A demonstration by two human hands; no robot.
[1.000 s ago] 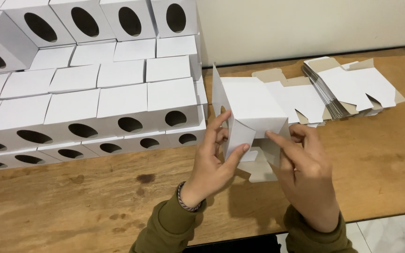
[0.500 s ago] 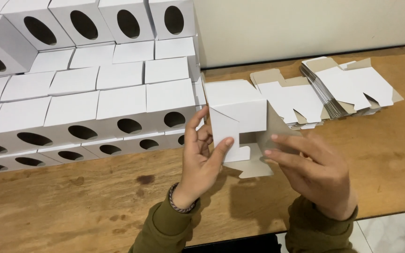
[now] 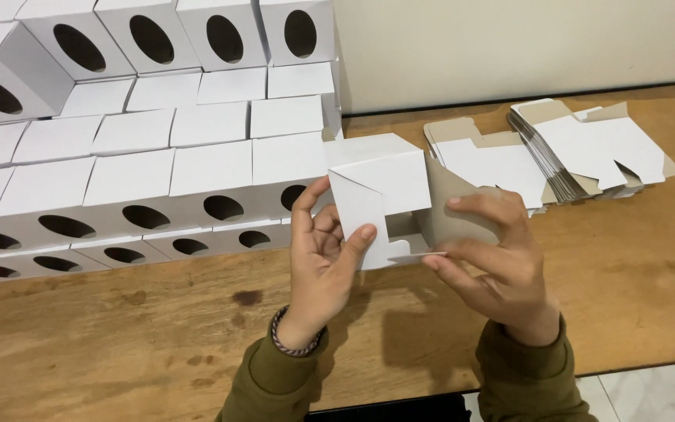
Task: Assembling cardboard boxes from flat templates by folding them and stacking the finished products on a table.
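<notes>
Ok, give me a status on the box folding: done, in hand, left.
Done: a stack of folded white boxes with oval cutouts fills the left of the wooden table. In hand: one half-formed white box, the left hand pressing a side flap, the right hand on the brown inner flap; its end is not yet closed. Left: a pile of flat box blanks at right.
</notes>
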